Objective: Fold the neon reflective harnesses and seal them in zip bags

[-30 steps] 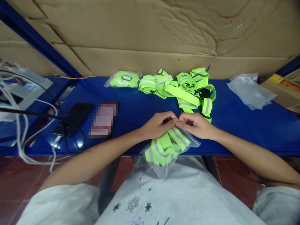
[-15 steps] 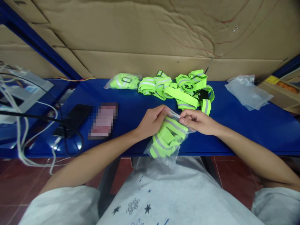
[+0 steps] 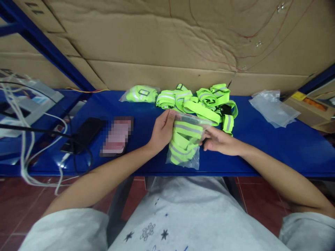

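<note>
My left hand (image 3: 164, 128) pinches the top left corner of a clear plastic bag (image 3: 193, 163), which hangs over the front of the blue table. Inside the bag lies a folded neon-green strap (image 3: 186, 130) with grey reflective stripes. At the bag's right side is my right hand (image 3: 216, 139), its thumb and fingers apart, touching the bag's edge; some of its fingertips are hidden behind the plastic. Several rolled green straps (image 3: 201, 108) lie just beyond my hands, and a bagged green strap (image 3: 141, 94) sits to their left.
On the blue table (image 3: 267, 150), flat clear bags (image 3: 274, 108) lie at the right, near a cardboard box (image 3: 309, 111). A black phone (image 3: 85, 134), a blurred-out phone (image 3: 117, 136) and white cables (image 3: 24, 153) are at the left. A cardboard wall (image 3: 162, 42) rises behind.
The bag has been raised slightly and its mouth now spreads wider and flatter. My left hand has moved up and left; my right hand's fingers have opened from a pinch. The view has shifted slightly.
</note>
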`<state>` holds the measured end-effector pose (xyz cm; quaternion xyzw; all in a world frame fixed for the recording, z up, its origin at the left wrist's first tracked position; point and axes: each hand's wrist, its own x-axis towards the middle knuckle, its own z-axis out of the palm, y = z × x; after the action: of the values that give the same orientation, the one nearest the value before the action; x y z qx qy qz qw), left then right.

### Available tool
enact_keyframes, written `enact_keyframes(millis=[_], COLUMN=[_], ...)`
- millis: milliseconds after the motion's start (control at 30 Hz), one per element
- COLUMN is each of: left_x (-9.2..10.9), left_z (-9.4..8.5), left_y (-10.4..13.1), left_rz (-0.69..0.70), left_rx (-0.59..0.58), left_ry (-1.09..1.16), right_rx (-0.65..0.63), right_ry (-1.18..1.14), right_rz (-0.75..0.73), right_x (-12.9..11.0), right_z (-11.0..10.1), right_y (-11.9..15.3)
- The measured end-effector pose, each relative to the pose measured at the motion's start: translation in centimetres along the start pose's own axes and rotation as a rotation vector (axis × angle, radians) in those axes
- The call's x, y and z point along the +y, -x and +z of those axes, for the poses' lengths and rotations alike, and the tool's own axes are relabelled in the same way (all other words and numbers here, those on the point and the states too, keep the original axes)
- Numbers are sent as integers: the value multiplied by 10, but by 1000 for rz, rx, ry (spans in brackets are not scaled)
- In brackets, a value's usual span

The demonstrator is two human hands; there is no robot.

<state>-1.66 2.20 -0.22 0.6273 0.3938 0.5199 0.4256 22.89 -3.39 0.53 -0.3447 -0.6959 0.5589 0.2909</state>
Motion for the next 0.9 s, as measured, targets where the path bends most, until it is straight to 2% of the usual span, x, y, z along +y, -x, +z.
enact_keyframes(millis=[67, 133, 200, 267, 367, 433, 533, 600, 633, 667, 733, 900], left_x=[-6, -7, -2, 9, 24, 29, 28, 25, 24, 22, 21, 20], left_z=[1, 3, 6, 6, 4, 2, 2, 3, 3, 4, 5, 7], left_y=[-4, -5, -5, -4, 0, 3, 5, 6, 6, 6, 6, 8], left_rz=[-53, -123, -193, -254, -326, -353, -379, -397, -402, -405, -411, -430], left_rx=[61, 62, 1, -99, -245, -302, -342, -362, -369, -376, -385, -405], left_ry=[142, 286, 415, 525, 574, 523, 434, 395, 385, 376, 355, 296], right_rx=[-26, 16, 138, 331, 692, 909, 1144, 1288, 1344, 1372, 1401, 1402], right_ry=[66, 78, 34, -3, -9, 33, 236, 310, 291, 274, 283, 552], right_rz=[17, 22, -22, -97, -247, -362, -437, -344, -205, -66, 70, 96], right_x=[0, -2, -7, -12, -18, -15, 4, 25, 35, 46, 64, 83], right_z=[6, 14, 17, 11, -24, -62, -124, -158, -170, -179, -189, -195], right_y=[0, 0, 0, 1, 2, 3, 5, 6, 7, 7, 6, 11])
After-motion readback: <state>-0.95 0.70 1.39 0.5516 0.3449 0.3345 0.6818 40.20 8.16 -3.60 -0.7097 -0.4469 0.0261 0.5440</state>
